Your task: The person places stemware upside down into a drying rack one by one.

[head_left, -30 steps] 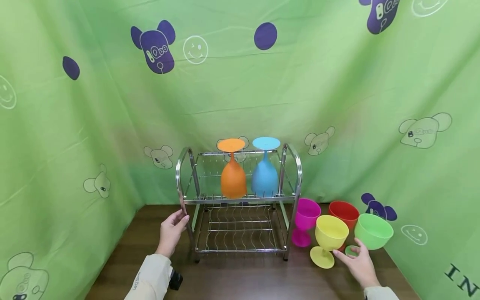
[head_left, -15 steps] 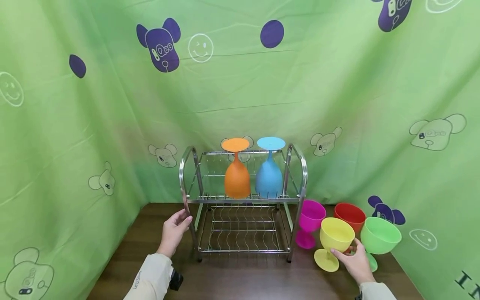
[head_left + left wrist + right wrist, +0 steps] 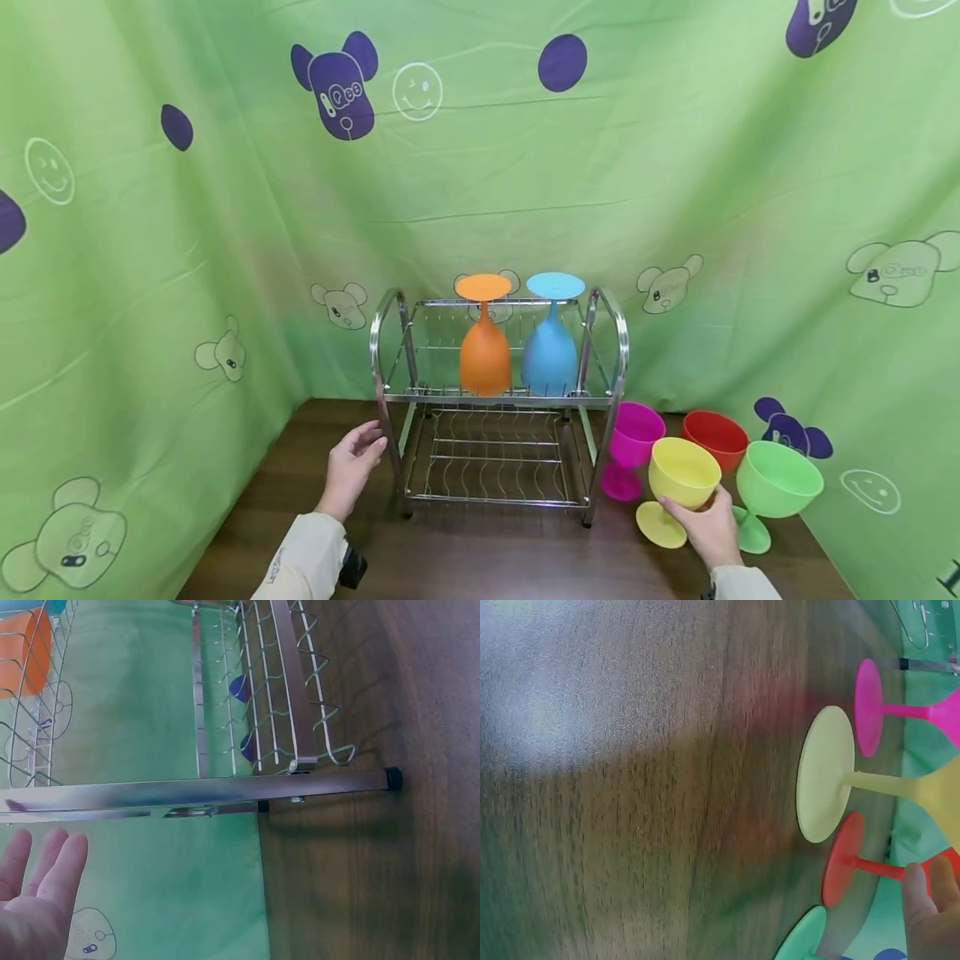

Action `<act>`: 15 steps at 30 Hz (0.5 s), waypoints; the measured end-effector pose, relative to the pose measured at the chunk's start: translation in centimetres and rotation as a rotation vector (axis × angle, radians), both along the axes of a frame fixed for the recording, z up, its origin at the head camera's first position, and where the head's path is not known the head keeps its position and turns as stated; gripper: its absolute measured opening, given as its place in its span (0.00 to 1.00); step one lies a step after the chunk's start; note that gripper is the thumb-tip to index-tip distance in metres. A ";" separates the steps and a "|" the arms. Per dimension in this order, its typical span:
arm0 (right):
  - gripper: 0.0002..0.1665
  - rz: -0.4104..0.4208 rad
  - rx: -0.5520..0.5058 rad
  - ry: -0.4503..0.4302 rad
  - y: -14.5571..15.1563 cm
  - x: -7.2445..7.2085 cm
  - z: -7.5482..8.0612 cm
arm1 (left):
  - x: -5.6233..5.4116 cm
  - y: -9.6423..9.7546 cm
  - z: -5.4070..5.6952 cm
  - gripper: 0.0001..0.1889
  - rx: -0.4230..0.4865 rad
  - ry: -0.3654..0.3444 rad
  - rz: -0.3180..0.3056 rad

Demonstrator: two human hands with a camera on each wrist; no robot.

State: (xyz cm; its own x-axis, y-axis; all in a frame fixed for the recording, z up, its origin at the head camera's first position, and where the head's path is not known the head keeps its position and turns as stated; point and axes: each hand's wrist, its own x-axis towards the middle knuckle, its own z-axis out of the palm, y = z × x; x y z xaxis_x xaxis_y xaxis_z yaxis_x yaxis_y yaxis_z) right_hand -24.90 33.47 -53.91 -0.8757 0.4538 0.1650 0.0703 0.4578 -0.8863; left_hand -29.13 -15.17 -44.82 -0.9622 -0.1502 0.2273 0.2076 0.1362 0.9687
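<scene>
Your left hand [image 3: 350, 467] is half-spread, empty; right hand [image 3: 708, 523] at yellow cup [image 3: 684, 471], grip unclear: likely pickup; next, secure it.

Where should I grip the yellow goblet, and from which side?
Probably by the slim stem, just under its flaring bowl, from the near right, where the right hand is. The yellow goblet is bowl-up, the flare should limit slipping, and the red goblet stands behind.
</scene>
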 end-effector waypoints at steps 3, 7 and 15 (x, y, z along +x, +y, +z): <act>0.49 -0.038 -0.057 -0.011 -0.2 0.1 0.2 | 0.4 0.0 0.0 0.19 0.005 0.015 0.011; 0.54 -0.060 -0.104 -0.009 -0.5 0.4 0.5 | 0.8 0.0 -0.1 0.20 0.009 0.019 -0.002; 0.53 -0.052 -0.063 0.045 -1.1 1.0 1.0 | 1.0 0.0 -0.2 0.19 0.029 0.032 -0.046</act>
